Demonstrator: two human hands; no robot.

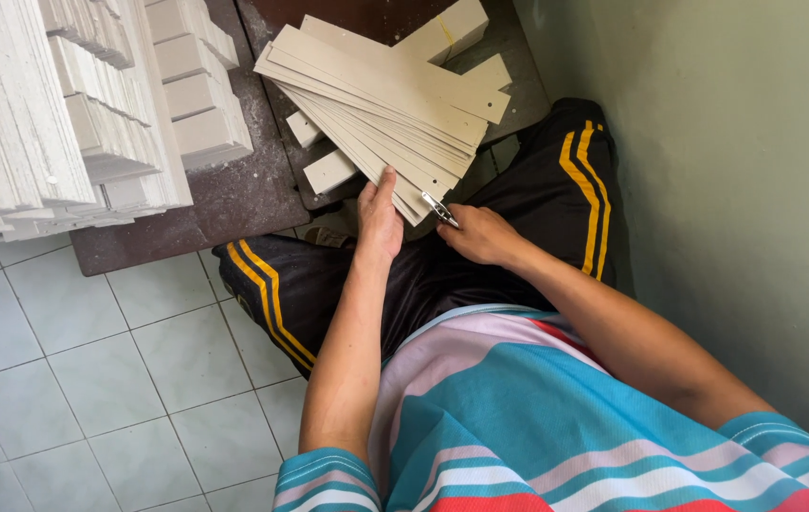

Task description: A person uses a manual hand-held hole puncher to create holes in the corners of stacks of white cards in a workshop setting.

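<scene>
- Striped in teal, pink and white, the shirt (518,427) fills the bottom edge; dark trousers (404,275) with yellow side stripes lie beyond it.
- Pale floor tiles (91,379) spread at left — a plain greenish wall (727,190) closes the right.
- Left hand (379,220) rests flat, fingers together, on the near end of a fanned stack of beige strips (385,95) on a dark low board (234,199).
- Right hand (480,234) pinches a small metal tool (439,209) touching the strips' near corner; its exact kind is hard to make out.
- White slat bundles (54,114) crowd the board's far-left corner, cut off by the edge.
</scene>
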